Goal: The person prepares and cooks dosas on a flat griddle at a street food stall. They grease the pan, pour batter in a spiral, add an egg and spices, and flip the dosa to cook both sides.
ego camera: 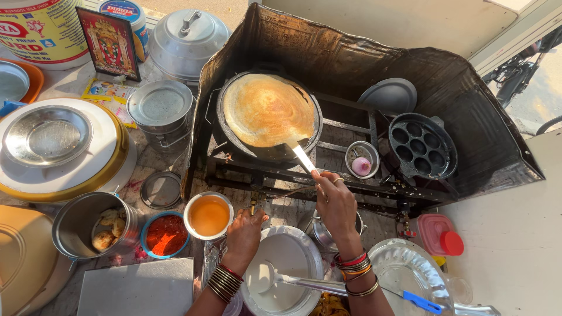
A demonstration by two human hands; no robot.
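A person's right hand (335,202) reaches forward over the stove, its grip wrapped around the handle of a flat metal spatula (302,157) whose blade slips under the near edge of a golden dosa (268,109). The dosa lies spread across a round black griddle (228,134) on the left burner of the stove (351,187). The left hand (244,231), bangles at the wrist, curls at the stove's near edge, at a control knob (253,206); how firm its grip is cannot be told. Just left of it stand a steel cup of orange liquid (209,216) and a bowl of red chutney (165,234). Near the wrists, a ladle (266,276) rests in a pot of white batter (293,257) on the tabletop. A black moulded pan (422,146) sits at right.
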